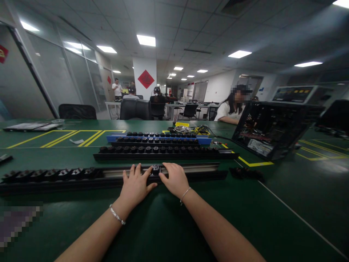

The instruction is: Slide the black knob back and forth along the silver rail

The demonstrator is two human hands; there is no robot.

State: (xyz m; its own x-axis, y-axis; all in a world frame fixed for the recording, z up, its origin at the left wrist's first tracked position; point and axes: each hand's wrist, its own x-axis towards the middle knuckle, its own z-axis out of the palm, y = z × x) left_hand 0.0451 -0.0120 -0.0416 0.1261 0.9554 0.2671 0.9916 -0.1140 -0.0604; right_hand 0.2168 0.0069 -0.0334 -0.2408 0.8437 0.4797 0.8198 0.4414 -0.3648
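Note:
A long black channel rail (196, 174) lies across the table in front of me. Several black parts with metal pins (62, 174) sit in a row along its left stretch. One small black part (156, 168) stands apart from them in the channel, between my two hands. My left hand (136, 186) rests over the rail with its fingers spread, the index fingertip at the left side of that small part. On the other side, my right hand (175, 179) has its fingers stretched over the rail and its thumb apart, close to the part. Neither hand is wrapped round anything.
Behind lie another filled black rail (166, 155) and a blue rail (204, 139) with similar parts. Black pieces (247, 174) lie by the rail's right end. An opened computer case (272, 127) stands at the right, with a seated person (231, 107) beyond it.

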